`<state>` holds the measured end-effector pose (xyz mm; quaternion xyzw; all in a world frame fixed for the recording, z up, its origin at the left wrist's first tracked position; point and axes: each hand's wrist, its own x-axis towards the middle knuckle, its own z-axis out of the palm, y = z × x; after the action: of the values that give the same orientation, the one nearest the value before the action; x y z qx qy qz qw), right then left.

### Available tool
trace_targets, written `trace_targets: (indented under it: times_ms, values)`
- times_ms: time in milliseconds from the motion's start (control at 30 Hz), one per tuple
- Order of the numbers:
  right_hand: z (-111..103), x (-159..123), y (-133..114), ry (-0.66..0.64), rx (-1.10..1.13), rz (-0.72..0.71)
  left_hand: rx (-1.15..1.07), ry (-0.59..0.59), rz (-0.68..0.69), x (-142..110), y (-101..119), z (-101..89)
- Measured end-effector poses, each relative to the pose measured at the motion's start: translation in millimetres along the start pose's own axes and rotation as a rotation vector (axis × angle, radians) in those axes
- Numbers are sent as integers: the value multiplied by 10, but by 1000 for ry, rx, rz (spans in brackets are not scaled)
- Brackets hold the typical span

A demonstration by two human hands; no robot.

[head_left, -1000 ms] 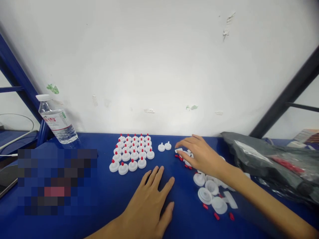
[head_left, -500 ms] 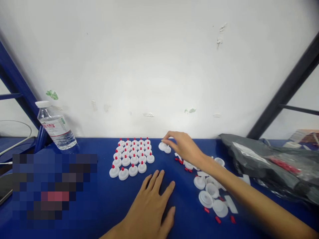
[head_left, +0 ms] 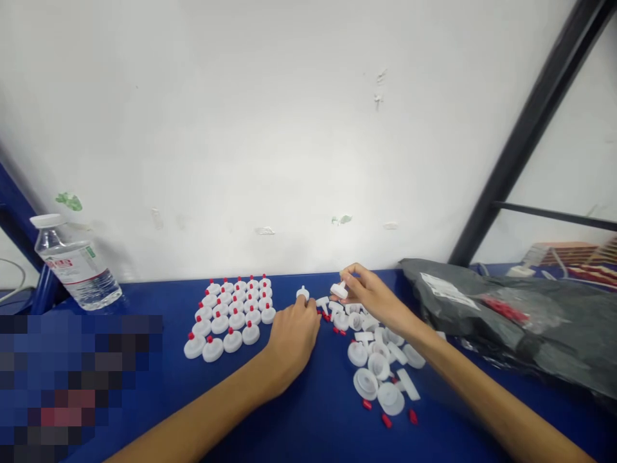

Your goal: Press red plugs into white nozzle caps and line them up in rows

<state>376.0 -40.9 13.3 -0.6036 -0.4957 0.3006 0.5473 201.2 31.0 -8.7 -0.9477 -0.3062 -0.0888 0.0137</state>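
Note:
Between the thumb and fingers of my right hand [head_left: 370, 294] is a white nozzle cap [head_left: 339, 290], lifted a little above the blue table, its spout pointing up. My left hand [head_left: 294, 331] has its fingers drawn together at another white nozzle cap [head_left: 303, 293], which stands upright with no red tip; the fingertips are partly hidden. To the left of that hand, white caps with red tips [head_left: 236, 317] stand in rows. Below my right hand lies a loose pile of white caps and flat white pieces [head_left: 378, 365], with small red tips [head_left: 386, 421] scattered around it.
A water bottle [head_left: 80, 267] stands at the left by a blue post. Grey plastic bags [head_left: 511, 315] lie at the right beside a dark slanted frame bar [head_left: 511, 135]. The white wall [head_left: 289, 141] rises behind the table. The lower left is pixelated.
My left hand has gone from lying spread on the table to reaching forward to a white nozzle cap. My right hand now holds a white nozzle cap up. The view has shifted right.

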Motion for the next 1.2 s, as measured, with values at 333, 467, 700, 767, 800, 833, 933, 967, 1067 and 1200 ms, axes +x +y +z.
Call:
trace_targets:
  times_ms: [333,467,700,767,800,833,933,967,1067,1200]
  values:
    - [93,-122,-145,8,178,101,10,-10,-1,113,-53,16]
    - [76,-98,-89,-5,134,75,-2,16,16,19,-88,-1]
    - [171,-176,-114,62,-506,-239,-121,127,89,-478,-279,-97]
    - [248,-237,-158,13,-560,-290,-189,194,142,-603,-366,-55]
    - [287,-266,-174,-18,-564,-299,-218,231,171,-647,-407,-23]
    - [324,-293,-184,-50,-556,-296,-241,263,198,-679,-441,11]
    - [406,-350,-168,-125,-460,-227,-295,326,230,-706,-492,82]
    - [421,-361,-153,-139,-419,-195,-322,338,230,-701,-493,89]
    - [429,-369,-109,-176,-317,-110,-415,362,219,-678,-473,76]
    - [412,-343,-91,-255,-171,-11,-470,414,209,-666,-475,77]
